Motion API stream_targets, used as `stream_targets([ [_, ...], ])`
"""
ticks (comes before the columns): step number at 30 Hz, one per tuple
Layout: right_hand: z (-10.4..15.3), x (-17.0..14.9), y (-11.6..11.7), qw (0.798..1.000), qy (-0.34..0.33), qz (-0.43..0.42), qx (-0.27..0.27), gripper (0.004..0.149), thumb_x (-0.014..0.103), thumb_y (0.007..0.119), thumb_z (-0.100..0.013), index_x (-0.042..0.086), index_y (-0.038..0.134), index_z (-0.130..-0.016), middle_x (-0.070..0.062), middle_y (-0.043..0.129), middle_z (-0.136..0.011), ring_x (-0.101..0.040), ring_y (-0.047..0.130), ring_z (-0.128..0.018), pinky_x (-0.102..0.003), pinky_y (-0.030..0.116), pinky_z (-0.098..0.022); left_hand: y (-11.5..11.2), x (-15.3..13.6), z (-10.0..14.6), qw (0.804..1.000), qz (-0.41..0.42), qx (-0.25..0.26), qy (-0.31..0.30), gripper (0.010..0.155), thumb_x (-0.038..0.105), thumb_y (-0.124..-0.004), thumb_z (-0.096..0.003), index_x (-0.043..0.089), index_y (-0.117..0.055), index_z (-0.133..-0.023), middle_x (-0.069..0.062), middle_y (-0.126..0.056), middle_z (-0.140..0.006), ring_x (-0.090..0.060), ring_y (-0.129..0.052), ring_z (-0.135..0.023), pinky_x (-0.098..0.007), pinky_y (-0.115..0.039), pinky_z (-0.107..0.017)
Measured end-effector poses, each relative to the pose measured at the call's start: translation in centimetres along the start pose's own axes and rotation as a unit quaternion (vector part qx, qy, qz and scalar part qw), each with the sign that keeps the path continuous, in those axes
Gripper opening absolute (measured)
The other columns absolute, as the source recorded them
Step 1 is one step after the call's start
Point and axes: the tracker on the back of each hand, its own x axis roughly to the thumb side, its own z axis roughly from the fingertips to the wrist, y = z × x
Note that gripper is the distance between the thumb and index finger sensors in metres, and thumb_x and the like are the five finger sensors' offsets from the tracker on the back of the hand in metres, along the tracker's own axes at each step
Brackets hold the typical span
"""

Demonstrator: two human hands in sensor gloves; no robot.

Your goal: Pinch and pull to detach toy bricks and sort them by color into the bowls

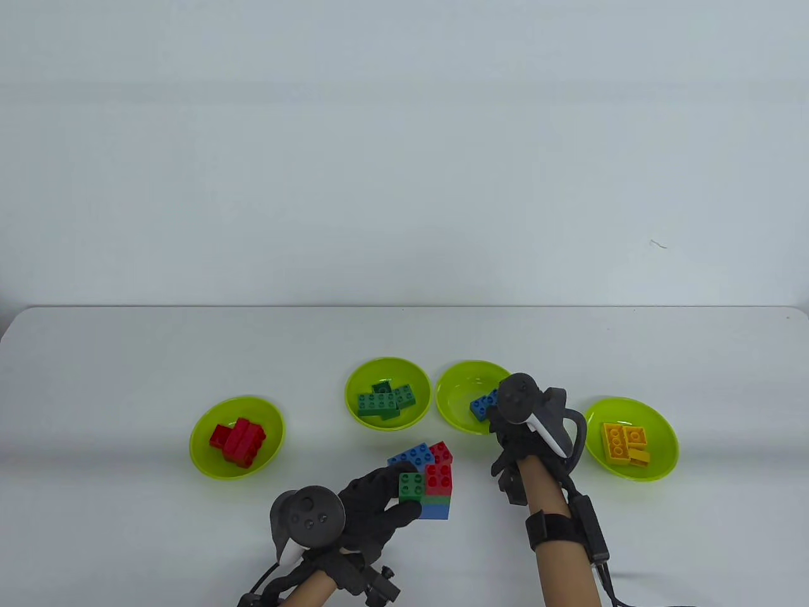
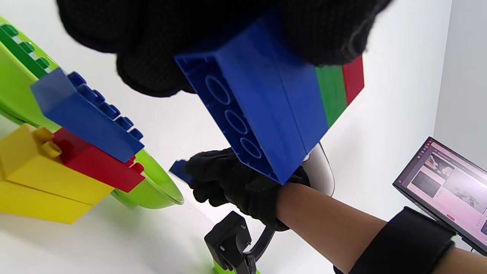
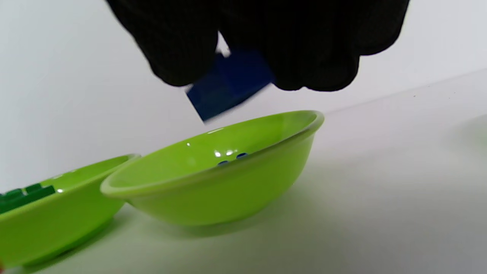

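Note:
My left hand (image 1: 379,506) grips a stack of joined bricks (image 1: 428,485) just above the table: a small green brick and a red one on top, green and blue layers below. From the left wrist, the stack's blue underside (image 2: 266,114) fills the middle. My right hand (image 1: 499,422) hovers over the blue bowl (image 1: 464,379) and pinches a blue brick (image 1: 484,404), which shows blurred between the fingers (image 3: 182,49) above the bowl's rim (image 3: 213,179). A second cluster of blue, red and yellow bricks (image 1: 422,452) lies on the table between stack and bowls.
Three more green bowls stand in the row: red bricks (image 1: 239,439) at the left, green bricks (image 1: 385,399) in the middle, yellow bricks (image 1: 626,441) at the right. The table's far edge (image 1: 404,308) runs behind them. A screen (image 2: 445,190) stands off to the right.

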Motion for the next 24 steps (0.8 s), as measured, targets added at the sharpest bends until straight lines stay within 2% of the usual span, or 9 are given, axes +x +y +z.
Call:
stream_targets([
  [2, 0.7, 0.0, -0.7, 0.999, -0.022, -0.039, -0.005, 0.067, 0.036, 0.078, -0.051, 0.000, 0.061, -0.104, -0.028, 0.071, -0.100, -0.047, 0.077, -0.085, -0.059, 0.058, -0.069, 0.0, 0.0, 0.0, 1.000, 0.001, 0.001, 0.000, 0.067, 0.040, -0.075, -0.0451, -0.002, -0.067, -0.096, -0.027, -0.085, -0.086, -0.044, -0.090, -0.074, -0.056, -0.072, -0.056],
  [5, 2.6, 0.0, -2.0, 0.989, -0.091, -0.119, 0.002, 0.068, 0.037, 0.077, -0.051, -0.001, 0.059, -0.105, -0.029, 0.068, -0.101, -0.050, 0.075, -0.087, -0.060, 0.056, -0.069, 0.1, 0.0, 0.0, 1.000, 0.002, 0.003, 0.001, 0.067, 0.040, -0.074, -0.0455, -0.003, -0.066, -0.097, -0.028, -0.084, -0.086, -0.044, -0.090, -0.075, -0.056, -0.072, -0.056],
  [8, 5.8, 0.0, -3.3, 0.961, -0.145, -0.235, 0.025, 0.070, 0.038, 0.077, -0.052, -0.002, 0.058, -0.106, -0.031, 0.066, -0.103, -0.052, 0.071, -0.089, -0.061, 0.054, -0.070, 0.3, 0.0, -0.1, 1.000, 0.005, 0.009, 0.002, 0.067, 0.039, -0.074, -0.0458, -0.004, -0.065, -0.097, -0.028, -0.083, -0.087, -0.044, -0.089, -0.075, -0.056, -0.072, -0.056],
  [11, 9.1, 0.2, -3.9, 0.936, -0.179, -0.300, 0.039, 0.069, 0.037, 0.075, -0.053, -0.003, 0.058, -0.106, -0.031, 0.065, -0.103, -0.052, 0.071, -0.090, -0.061, 0.053, -0.070, 0.4, 0.0, -0.1, 1.000, 0.012, 0.012, 0.004, 0.067, 0.039, -0.073, -0.0461, -0.004, -0.064, -0.098, -0.028, -0.083, -0.088, -0.044, -0.089, -0.076, -0.056, -0.071, -0.057],
  [13, 11.0, 0.4, -3.9, 0.925, -0.202, -0.317, 0.051, 0.071, 0.039, 0.076, -0.052, -0.003, 0.057, -0.106, -0.031, 0.064, -0.104, -0.053, 0.071, -0.090, -0.061, 0.053, -0.070, 0.4, 0.3, -0.1, 1.000, 0.018, 0.011, 0.002, 0.067, 0.038, -0.073, -0.0463, -0.004, -0.064, -0.098, -0.029, -0.083, -0.088, -0.045, -0.089, -0.076, -0.056, -0.071, -0.057],
  [18, 13.8, 1.5, -2.8, 0.904, -0.247, -0.338, 0.085, 0.080, 0.044, 0.079, -0.049, -0.003, 0.053, -0.108, -0.032, 0.061, -0.106, -0.053, 0.068, -0.092, -0.062, 0.053, -0.070, 0.1, 1.2, -0.1, 0.999, 0.033, 0.004, -0.012, 0.067, 0.038, -0.073, -0.0466, -0.004, -0.064, -0.098, -0.029, -0.082, -0.088, -0.045, -0.089, -0.076, -0.056, -0.071, -0.057],
  [24, 15.1, 2.5, -1.4, 0.894, -0.260, -0.357, 0.076, 0.072, 0.041, 0.080, -0.049, 0.001, 0.059, -0.105, -0.026, 0.071, -0.100, -0.047, 0.077, -0.086, -0.059, 0.059, -0.068, -0.4, 1.6, 0.0, 0.999, 0.044, -0.007, -0.018, 0.067, 0.038, -0.072, -0.0465, -0.004, -0.064, -0.098, -0.029, -0.082, -0.088, -0.045, -0.089, -0.076, -0.056, -0.071, -0.057],
])
